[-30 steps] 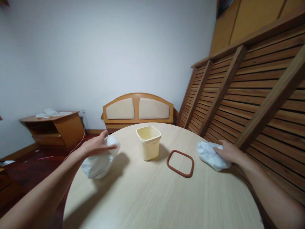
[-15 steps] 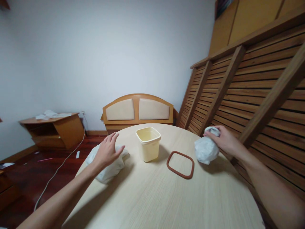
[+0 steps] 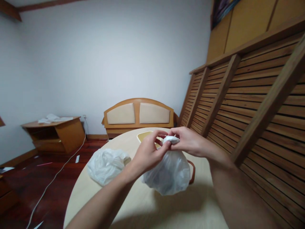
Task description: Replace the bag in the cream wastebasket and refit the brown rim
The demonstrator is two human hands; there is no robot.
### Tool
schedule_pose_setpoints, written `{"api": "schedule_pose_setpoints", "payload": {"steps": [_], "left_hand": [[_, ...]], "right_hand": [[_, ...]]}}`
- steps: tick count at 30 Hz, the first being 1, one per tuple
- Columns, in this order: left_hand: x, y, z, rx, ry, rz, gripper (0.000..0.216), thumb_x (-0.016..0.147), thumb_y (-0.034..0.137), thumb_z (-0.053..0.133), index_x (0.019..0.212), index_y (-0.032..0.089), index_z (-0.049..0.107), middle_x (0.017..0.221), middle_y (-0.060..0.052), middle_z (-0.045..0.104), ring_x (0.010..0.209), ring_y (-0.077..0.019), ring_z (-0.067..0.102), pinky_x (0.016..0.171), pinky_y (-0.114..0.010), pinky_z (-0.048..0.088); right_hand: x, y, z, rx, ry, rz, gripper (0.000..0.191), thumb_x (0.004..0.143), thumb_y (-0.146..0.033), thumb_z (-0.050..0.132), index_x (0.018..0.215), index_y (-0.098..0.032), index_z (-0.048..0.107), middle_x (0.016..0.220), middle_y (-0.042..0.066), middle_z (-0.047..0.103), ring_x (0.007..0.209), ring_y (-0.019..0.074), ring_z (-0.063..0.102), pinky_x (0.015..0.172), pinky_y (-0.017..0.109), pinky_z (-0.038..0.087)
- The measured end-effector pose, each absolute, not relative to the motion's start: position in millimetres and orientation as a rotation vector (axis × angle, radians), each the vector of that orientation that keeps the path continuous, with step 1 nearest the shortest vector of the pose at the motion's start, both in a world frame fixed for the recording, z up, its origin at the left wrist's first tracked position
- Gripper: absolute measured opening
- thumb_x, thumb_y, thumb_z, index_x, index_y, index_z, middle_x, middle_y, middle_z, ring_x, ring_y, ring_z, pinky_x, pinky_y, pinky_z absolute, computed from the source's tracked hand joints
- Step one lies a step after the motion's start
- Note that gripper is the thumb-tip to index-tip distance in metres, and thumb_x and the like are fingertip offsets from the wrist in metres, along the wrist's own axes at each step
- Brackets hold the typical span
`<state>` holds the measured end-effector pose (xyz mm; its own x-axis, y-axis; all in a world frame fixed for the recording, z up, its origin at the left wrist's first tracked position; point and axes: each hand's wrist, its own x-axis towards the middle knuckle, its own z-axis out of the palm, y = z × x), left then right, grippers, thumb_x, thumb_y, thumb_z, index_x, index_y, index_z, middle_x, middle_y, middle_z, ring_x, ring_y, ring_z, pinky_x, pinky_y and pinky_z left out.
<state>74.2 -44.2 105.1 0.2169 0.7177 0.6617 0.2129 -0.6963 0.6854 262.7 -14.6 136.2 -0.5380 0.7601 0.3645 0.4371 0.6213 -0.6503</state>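
A filled white plastic bag [image 3: 168, 175] hangs in front of me above the table, its gathered top pinched between both hands. My left hand [image 3: 151, 149] is closed at the left side of that top, and my right hand [image 3: 188, 141] grips it from the right. Behind my left hand stands a pale yellow square tub [image 3: 142, 135], mostly hidden. Part of a brown rounded-square ring [image 3: 192, 173] shows past the bag's right side. Another crumpled white plastic bag [image 3: 106, 163] lies on the table to the left of my left hand.
The round pale wooden table [image 3: 83, 197] carries these things. Beyond it stands a headboard [image 3: 137, 124] with two cream panels. A slatted wooden frame [image 3: 238, 105] leans along the right. At left are a low cabinet [image 3: 59, 136] and a cable [image 3: 57, 175] on the floor.
My right hand has brought the filled bag from the table's right side to the centre. My left hand has left the crumpled bag and closed on the filled bag's top.
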Motion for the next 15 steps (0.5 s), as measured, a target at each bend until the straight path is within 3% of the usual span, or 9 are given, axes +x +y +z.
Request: {"api": "schedule_pose_setpoints", "payload": {"steps": [4, 8, 15], "left_hand": [[75.8, -34.6, 116.5, 1.946, 0.859, 1.518, 0.017, 0.085, 0.033, 0.07, 0.09, 0.017, 0.074, 0.086, -0.008, 0.073, 0.077, -0.019, 0.065, 0.064, -0.025, 0.047], [71.4, -25.5, 112.7, 1.621, 0.755, 1.442, 0.035, 0.076, 0.045, 0.079, 0.09, 0.014, 0.073, 0.084, -0.007, 0.07, 0.068, -0.0141, 0.06, 0.053, -0.021, 0.043], [66.2, -21.0, 103.0, 1.202, 0.485, 1.256, 0.039, 0.07, 0.035, 0.086, 0.097, 0.014, 0.067, 0.088, -0.002, 0.067, 0.071, -0.0095, 0.06, 0.067, -0.02, 0.049]], "right_hand": [[258.2, -17.4, 139.1, -0.844, -2.052, 0.821, 0.037, 0.068, -0.032, 0.084, 0.092, -0.02, 0.058, 0.081, -0.001, 0.067, 0.071, 0.0157, 0.062, 0.058, 0.023, 0.044], [260.3, -15.9, 134.7, -0.639, -1.961, 1.105, 0.041, 0.074, -0.033, 0.083, 0.099, -0.023, 0.053, 0.085, -0.002, 0.068, 0.075, 0.0141, 0.065, 0.063, 0.023, 0.047], [267.5, -2.2, 125.1, -0.53, -1.973, 1.126, 0.029, 0.086, -0.039, 0.072, 0.106, -0.022, 0.061, 0.093, 0.001, 0.07, 0.084, 0.0145, 0.065, 0.074, 0.026, 0.05]]}}
